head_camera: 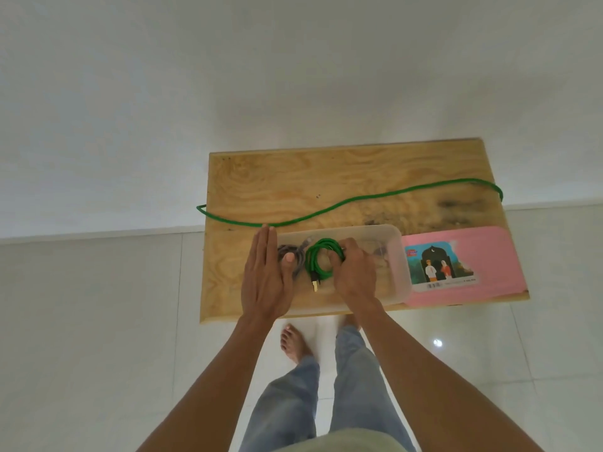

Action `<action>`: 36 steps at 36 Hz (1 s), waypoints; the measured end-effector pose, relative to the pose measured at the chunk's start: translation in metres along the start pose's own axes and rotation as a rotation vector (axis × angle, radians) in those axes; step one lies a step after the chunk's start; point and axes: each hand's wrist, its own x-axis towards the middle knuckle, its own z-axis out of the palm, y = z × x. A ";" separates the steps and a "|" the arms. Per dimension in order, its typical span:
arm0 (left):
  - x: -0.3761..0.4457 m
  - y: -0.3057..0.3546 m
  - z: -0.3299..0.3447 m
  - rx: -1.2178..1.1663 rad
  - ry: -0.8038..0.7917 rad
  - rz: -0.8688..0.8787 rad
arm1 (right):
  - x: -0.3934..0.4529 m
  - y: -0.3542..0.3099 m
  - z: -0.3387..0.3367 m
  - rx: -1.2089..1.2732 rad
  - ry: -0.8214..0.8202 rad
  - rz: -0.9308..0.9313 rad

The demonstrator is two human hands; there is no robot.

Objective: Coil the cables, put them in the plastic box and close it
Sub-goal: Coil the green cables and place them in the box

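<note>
A clear plastic box [399, 256] stands open on the wooden table [293, 177]. My right hand [354, 272] grips a coiled green cable [315, 265] inside the box, its plug end hanging toward me. My left hand [266, 275] lies flat with straight fingers against the box's left end, the thumb over the rim. A coiled grey cable [288, 251] lies in the box under that thumb. A long green cable [359, 200] stretches uncoiled across the table behind the box. The pink lid [496, 256] lies to the right of the box.
The table is small, with white tiled floor all round and a white wall behind it. My bare feet and jeans show below the near table edge. The long cable's ends overhang the table's left and right edges.
</note>
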 end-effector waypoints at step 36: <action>0.066 0.067 -0.057 -0.053 0.001 0.036 | 0.013 -0.041 -0.099 0.234 0.097 -0.123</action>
